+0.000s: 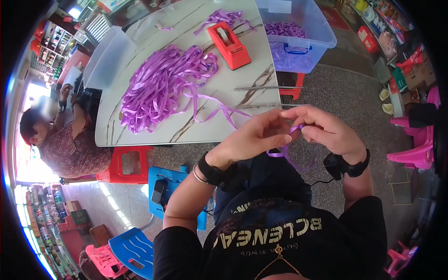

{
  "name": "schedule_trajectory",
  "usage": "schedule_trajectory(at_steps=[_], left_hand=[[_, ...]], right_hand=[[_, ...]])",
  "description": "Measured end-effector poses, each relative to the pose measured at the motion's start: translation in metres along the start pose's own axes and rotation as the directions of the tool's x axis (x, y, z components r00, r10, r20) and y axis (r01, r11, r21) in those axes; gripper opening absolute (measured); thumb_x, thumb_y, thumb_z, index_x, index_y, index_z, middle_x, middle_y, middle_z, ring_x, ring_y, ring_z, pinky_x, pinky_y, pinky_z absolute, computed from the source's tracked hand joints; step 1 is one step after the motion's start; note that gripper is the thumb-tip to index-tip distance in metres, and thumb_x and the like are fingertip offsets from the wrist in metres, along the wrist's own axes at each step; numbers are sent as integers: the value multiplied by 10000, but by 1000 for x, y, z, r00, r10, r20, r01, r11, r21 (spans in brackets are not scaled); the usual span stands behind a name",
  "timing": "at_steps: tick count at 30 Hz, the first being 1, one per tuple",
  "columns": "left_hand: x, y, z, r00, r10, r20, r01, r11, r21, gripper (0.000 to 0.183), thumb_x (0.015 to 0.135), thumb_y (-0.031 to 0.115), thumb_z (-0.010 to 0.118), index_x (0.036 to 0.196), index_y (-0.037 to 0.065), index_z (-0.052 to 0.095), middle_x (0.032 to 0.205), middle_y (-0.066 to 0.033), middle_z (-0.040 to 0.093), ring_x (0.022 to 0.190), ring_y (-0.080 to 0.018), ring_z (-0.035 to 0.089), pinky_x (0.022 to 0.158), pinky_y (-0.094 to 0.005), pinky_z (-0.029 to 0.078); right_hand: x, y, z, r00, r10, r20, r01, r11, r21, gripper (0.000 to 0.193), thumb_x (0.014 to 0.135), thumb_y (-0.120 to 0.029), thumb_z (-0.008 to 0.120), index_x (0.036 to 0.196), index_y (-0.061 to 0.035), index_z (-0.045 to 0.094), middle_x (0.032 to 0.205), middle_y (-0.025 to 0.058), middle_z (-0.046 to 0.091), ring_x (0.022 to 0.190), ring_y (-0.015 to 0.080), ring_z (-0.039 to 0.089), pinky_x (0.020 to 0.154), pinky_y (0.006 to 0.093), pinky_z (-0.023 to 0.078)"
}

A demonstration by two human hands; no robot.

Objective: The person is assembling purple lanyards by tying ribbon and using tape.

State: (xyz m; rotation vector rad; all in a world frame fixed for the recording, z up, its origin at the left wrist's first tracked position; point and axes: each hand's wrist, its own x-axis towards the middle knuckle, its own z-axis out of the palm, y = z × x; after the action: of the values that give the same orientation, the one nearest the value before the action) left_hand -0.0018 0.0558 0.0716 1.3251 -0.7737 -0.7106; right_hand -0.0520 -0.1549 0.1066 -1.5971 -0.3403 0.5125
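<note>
Between my two hands, just off the table's near right corner, is a purple ribbon (285,150). My left hand (258,135) is closed on it, thumb and fingers pinched together. Close by on the right, my right hand (326,130) pinches the same ribbon between thumb and fingertips. A loose end hangs below the fingers over my lap. From my left hand a strand runs back across the tabletop to a big heap of purple ribbon (161,86). Part of the ribbon between the fingers is hidden.
The marble-patterned table (196,132) carries a red tape dispenser (228,45), a thin metal rod (261,87) and a smaller ribbon pile (224,19). A clear plastic bin (298,58) holding purple ribbon stands right of it, on a red stool (294,88). At the left sits another person (70,144).
</note>
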Motion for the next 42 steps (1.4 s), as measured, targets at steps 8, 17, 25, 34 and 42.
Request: schedule_trajectory(at_steps=[8,17,25,34,42], left_hand=[[-6,-13,-4,961,-252,112,275,909,-314,272,879,89,531,1135,21,471,826,-18,599,752,-68,571,663,-190,454],[-7,-7,-4,959,-271,81,283,916,-284,288,861,269,580,1028,37,541,791,-7,585,667,-52,525,580,-169,395],[5,-12,1,962,-263,69,262,836,-482,285,867,302,567,962,33,561,830,-6,570,698,-56,516,643,-188,422],[15,-20,8,966,-251,-53,195,851,-487,107,861,146,553,890,47,582,861,-2,590,803,-65,512,744,-212,394],[21,-28,17,958,-113,-264,30,953,-300,127,850,157,562,847,33,589,818,-14,602,795,-75,528,735,-215,397]], right_hand=[[-6,-6,-5,976,28,-216,-83,965,-248,233,865,-40,478,1095,-8,488,806,40,634,638,64,514,600,205,407],[5,2,-7,981,103,-163,-126,982,-138,80,873,-82,517,882,-3,522,691,7,579,626,55,515,571,188,396],[12,14,3,925,-239,-295,155,947,-279,67,851,-59,552,878,2,563,750,9,571,687,53,533,616,203,427],[11,25,-4,574,-736,-359,131,516,-847,59,847,-49,546,846,7,563,776,41,599,692,57,559,605,190,437],[-1,32,54,848,-65,-527,105,993,47,147,874,-84,523,949,35,564,782,55,631,682,87,604,578,216,485]])
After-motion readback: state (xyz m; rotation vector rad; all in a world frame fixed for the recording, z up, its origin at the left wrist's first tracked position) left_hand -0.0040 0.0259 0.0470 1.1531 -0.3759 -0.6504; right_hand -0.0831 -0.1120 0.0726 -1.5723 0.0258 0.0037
